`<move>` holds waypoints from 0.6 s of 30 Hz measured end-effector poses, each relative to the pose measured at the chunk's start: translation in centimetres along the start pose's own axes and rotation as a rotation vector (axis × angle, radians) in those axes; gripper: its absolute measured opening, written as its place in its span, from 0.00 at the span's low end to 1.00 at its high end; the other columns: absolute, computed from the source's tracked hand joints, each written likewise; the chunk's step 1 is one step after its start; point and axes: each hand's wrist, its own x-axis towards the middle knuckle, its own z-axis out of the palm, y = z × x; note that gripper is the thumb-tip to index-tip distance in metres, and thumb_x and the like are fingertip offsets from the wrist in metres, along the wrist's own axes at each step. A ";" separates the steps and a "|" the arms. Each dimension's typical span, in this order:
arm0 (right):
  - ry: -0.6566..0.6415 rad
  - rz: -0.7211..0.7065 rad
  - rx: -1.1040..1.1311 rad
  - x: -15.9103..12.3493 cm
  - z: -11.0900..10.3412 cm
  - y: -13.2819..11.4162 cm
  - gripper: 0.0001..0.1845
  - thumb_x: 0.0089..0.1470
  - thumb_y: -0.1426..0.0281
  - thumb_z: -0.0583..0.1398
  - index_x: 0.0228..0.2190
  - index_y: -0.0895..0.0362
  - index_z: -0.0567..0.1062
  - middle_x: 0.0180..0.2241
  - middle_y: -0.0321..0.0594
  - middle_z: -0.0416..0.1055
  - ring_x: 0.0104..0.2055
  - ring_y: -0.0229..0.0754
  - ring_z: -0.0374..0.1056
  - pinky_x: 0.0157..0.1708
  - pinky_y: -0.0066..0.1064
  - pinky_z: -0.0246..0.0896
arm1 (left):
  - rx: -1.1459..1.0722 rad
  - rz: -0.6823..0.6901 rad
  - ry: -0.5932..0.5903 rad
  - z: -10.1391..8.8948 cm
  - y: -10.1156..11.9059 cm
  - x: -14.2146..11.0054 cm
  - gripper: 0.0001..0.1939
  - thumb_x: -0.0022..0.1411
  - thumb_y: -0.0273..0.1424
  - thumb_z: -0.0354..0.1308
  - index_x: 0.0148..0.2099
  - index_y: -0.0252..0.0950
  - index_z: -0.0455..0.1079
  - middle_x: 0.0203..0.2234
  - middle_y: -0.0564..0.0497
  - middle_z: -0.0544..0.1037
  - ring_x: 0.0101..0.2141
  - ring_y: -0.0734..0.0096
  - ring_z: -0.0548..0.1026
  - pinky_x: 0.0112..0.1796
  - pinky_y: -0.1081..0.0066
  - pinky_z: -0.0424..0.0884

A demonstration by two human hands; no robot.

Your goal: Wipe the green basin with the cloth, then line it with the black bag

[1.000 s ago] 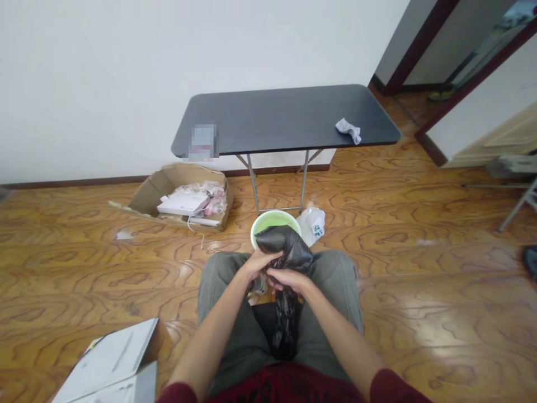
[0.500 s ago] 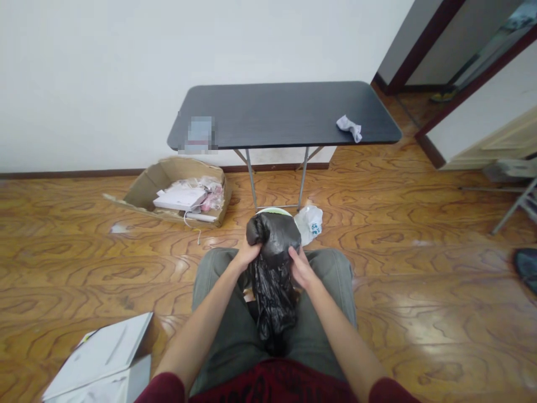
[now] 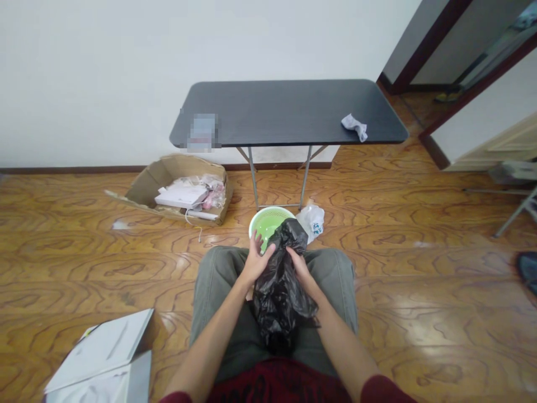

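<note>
A crumpled black plastic bag point(image 3: 277, 296) hangs between my knees, its upper end bunched in front of me. My right hand point(image 3: 300, 268) is closed on the upper part of the bag, thumb pressed on top. My left hand point(image 3: 257, 261) is open at the bag's left side, fingers spread and thumb against the plastic. Just beyond my hands, a green plastic basket point(image 3: 265, 221) with a white outside stands on the floor, partly hidden by the bag and my left fingers. To its right lies a white plastic bag point(image 3: 311, 219) with blue print.
A black folding table point(image 3: 285, 109) stands against the wall, bearing a white crumpled cloth point(image 3: 354, 127) and a blurred-out item point(image 3: 203, 131). An open cardboard box point(image 3: 168, 168) with packaging sits left on the floor. A white box-like object point(image 3: 100, 352) is at lower left.
My left hand has let go of the black bag and spread its fingers. The bag's top has shifted right and bunched up, uncovering the green basket.
</note>
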 end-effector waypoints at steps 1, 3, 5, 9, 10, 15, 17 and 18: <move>-0.005 -0.008 -0.041 -0.1 0.0 -0.1 0.25 0.43 0.58 0.67 0.43 0.55 0.79 0.45 0.42 0.81 0.51 0.52 0.75 0.55 0.44 0.68 | -0.007 -0.066 -0.050 -0.1 -0.2 -0.3 0.49 0.57 0.44 0.67 0.72 0.40 0.47 0.67 0.37 0.62 0.65 0.56 0.64 0.62 0.56 0.62; 0.002 -0.082 -0.176 -0.4 0.2 -0.3 0.26 0.39 0.59 0.70 0.42 0.56 0.79 0.46 0.43 0.80 0.52 0.51 0.73 0.58 0.43 0.65 | -0.009 -0.203 -0.238 0.0 -0.5 -0.9 0.45 0.53 0.45 0.71 0.67 0.36 0.60 0.59 0.37 0.73 0.59 0.53 0.71 0.59 0.55 0.66; 0.040 -0.162 -0.275 -0.5 0.2 -0.7 0.29 0.37 0.61 0.71 0.44 0.55 0.78 0.48 0.42 0.79 0.55 0.49 0.71 0.61 0.42 0.61 | -0.015 -0.306 -0.390 0.1 -0.6 -1.0 0.37 0.49 0.44 0.73 0.57 0.33 0.71 0.50 0.38 0.80 0.52 0.51 0.77 0.55 0.54 0.71; -0.047 0.000 -0.078 -1.0 -1.1 -1.6 0.30 0.43 0.57 0.69 0.48 0.53 0.76 0.51 0.42 0.78 0.55 0.49 0.72 0.59 0.44 0.64 | 0.063 -0.216 -0.322 0.0 -0.5 0.0 0.32 0.47 0.34 0.72 0.55 0.32 0.72 0.43 0.43 0.83 0.44 0.54 0.80 0.50 0.56 0.74; -0.141 0.083 -0.025 -1.4 -1.4 -1.8 0.30 0.44 0.56 0.69 0.48 0.54 0.76 0.51 0.43 0.78 0.54 0.49 0.73 0.57 0.44 0.66 | 0.157 -0.136 -0.303 -0.1 -0.4 0.3 0.33 0.47 0.31 0.71 0.57 0.33 0.70 0.43 0.44 0.83 0.45 0.55 0.80 0.51 0.56 0.74; -0.320 0.213 0.014 -1.8 -0.8 -0.9 0.24 0.40 0.62 0.73 0.40 0.54 0.79 0.45 0.42 0.81 0.52 0.47 0.74 0.57 0.41 0.65 | 0.680 0.070 -0.424 1.7 -0.1 0.2 0.30 0.42 0.21 0.67 0.51 0.36 0.75 0.47 0.38 0.81 0.50 0.42 0.77 0.54 0.54 0.70; -0.253 0.217 0.092 -0.7 -0.2 -0.2 0.18 0.41 0.61 0.72 0.34 0.55 0.78 0.40 0.41 0.82 0.49 0.46 0.75 0.56 0.40 0.66 | 0.720 0.083 -0.406 3.0 0.0 -0.7 0.32 0.43 0.18 0.64 0.55 0.32 0.73 0.55 0.31 0.75 0.56 0.36 0.72 0.58 0.51 0.65; -0.221 0.208 0.130 0.2 -0.1 0.0 0.15 0.42 0.60 0.71 0.31 0.54 0.77 0.37 0.40 0.82 0.46 0.45 0.76 0.55 0.40 0.67 | 0.747 0.088 -0.396 3.5 0.1 -1.2 0.35 0.45 0.17 0.62 0.59 0.30 0.70 0.57 0.28 0.72 0.58 0.35 0.70 0.58 0.50 0.63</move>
